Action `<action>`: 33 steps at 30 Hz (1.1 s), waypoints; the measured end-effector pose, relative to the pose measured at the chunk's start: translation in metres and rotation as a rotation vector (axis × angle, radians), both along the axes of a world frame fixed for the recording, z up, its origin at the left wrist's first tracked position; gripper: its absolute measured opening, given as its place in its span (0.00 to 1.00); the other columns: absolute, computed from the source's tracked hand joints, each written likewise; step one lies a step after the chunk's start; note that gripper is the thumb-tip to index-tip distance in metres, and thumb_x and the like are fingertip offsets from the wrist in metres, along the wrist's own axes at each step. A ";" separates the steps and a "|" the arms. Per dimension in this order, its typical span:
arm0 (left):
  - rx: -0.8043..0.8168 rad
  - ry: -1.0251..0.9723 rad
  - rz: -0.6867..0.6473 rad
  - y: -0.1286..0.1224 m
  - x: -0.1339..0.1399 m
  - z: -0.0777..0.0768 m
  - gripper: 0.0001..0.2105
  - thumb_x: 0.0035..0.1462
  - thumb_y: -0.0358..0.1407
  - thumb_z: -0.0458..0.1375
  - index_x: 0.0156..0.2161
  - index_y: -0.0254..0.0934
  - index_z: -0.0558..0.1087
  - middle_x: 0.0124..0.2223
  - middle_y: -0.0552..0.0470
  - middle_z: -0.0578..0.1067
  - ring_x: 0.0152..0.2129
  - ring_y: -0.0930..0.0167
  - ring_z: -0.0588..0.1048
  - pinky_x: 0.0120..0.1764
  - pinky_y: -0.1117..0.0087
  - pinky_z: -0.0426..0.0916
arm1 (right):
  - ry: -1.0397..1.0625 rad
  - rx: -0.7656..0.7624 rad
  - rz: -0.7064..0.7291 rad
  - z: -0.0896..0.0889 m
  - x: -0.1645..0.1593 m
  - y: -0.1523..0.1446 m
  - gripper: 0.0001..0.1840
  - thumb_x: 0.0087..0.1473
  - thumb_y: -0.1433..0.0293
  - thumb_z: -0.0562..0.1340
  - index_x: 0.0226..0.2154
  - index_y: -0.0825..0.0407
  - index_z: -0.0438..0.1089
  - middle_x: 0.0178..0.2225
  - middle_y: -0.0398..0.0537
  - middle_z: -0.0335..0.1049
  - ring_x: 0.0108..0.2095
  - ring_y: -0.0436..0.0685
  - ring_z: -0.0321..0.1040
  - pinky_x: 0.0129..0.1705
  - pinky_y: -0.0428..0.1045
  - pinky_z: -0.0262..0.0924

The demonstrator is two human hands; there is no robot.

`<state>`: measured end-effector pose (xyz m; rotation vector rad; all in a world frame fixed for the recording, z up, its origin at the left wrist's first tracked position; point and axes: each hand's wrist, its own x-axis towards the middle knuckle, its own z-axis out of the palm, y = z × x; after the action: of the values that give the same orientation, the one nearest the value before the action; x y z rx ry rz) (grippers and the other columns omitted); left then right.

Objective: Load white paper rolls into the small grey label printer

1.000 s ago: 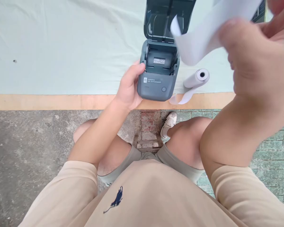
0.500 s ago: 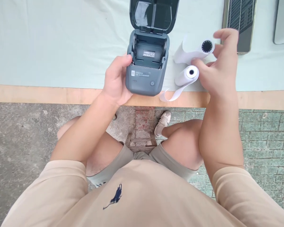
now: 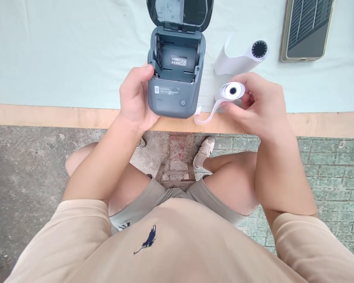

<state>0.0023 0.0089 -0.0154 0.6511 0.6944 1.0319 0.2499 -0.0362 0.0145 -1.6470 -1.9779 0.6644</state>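
Observation:
My left hand [image 3: 137, 96] grips the left side of a dark grey label printer [image 3: 171, 98], thumb on its upper edge. Its lid [image 3: 179, 11] stands raised, and the paper bay inside holds no roll; a small printed label shows at the bottom. To the right, my right hand [image 3: 258, 102] has thumb and fingers closed around a small white paper roll [image 3: 225, 91] with a dark core hole. A loose strip of paper curls from that roll toward the printer. Just beyond lies a second paper roll [image 3: 242, 63] with a black toothed core, partly unrolled and touched by neither hand.
A smartphone [image 3: 308, 33] lies at the far right on the pale green cloth [image 3: 76, 51]. The table's bare wooden edge [image 3: 47, 116] runs along the front. Part of a light object is cut off at the right border. My knees and a wooden stool [image 3: 177, 177] are below.
My right hand has come down from the black-cored roll and closed on the small white roll. The printer, in my left hand, appears slightly further left.

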 end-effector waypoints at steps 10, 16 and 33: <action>0.192 -0.015 -0.159 0.002 0.002 0.004 0.19 0.57 0.44 0.46 0.46 0.37 0.73 0.41 0.43 0.75 0.58 0.54 0.58 0.59 0.51 0.57 | 0.112 0.172 0.120 -0.017 -0.002 0.007 0.14 0.45 0.65 0.68 0.35 0.47 0.67 0.35 0.46 0.67 0.35 0.52 0.63 0.36 0.50 0.62; 0.260 0.045 -0.196 -0.003 0.008 0.009 0.26 0.62 0.41 0.32 0.48 0.34 0.71 0.41 0.43 0.73 0.59 0.61 0.56 0.60 0.56 0.57 | 0.134 0.092 0.067 -0.021 -0.003 0.007 0.12 0.47 0.66 0.64 0.34 0.44 0.62 0.32 0.39 0.66 0.25 0.49 0.61 0.28 0.49 0.57; 0.238 -0.178 -0.144 -0.002 0.014 -0.001 0.10 0.58 0.37 0.45 0.34 0.43 0.69 0.34 0.50 0.75 0.56 0.63 0.62 0.56 0.55 0.60 | 0.018 0.104 -0.180 -0.019 -0.012 0.006 0.12 0.49 0.54 0.61 0.33 0.42 0.62 0.27 0.38 0.61 0.24 0.49 0.52 0.27 0.49 0.50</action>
<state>0.0162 0.0068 -0.0168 0.7919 0.3670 1.0327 0.2378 -0.0307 -0.0049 -1.7233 -1.7935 0.4990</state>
